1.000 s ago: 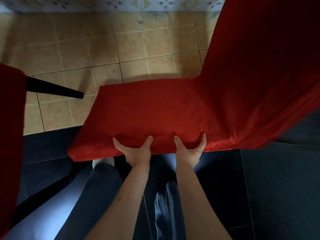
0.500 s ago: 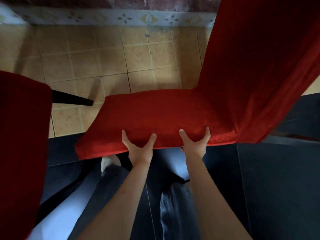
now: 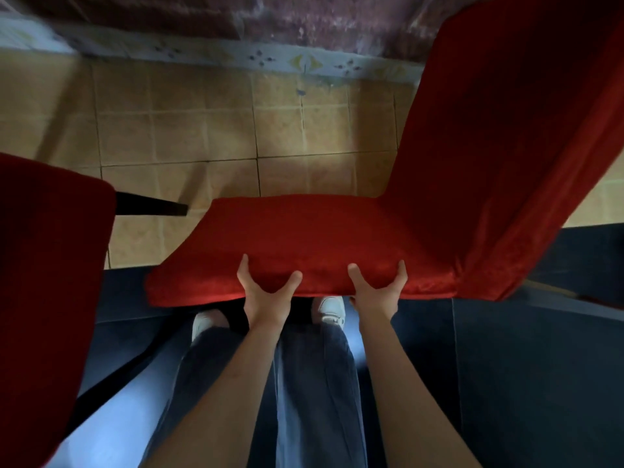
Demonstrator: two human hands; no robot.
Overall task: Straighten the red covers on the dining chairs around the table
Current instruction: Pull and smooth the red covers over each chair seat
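A dining chair in a red cover [image 3: 324,241] fills the middle of the head view, its tall covered backrest [image 3: 506,130] rising at the right. My left hand [image 3: 266,292] grips the near side edge of the seat cover, thumb and finger spread on top, the other fingers hidden underneath. A little to the right, my right hand [image 3: 378,288] holds the same edge the same way. The fabric bunches slightly between the two hands.
A second red-covered chair [image 3: 44,298] stands close at the left, with a dark chair leg [image 3: 152,204] sticking out. Tan floor tiles [image 3: 202,136] run to a patterned wall skirting [image 3: 304,62]. My legs and white shoes [image 3: 332,310] stand on dark flooring below the seat.
The view has tilted up, showing more floor and wall. Both hands keep their hold on the seat edge and have spread slightly apart; my right shoe now shows between them.
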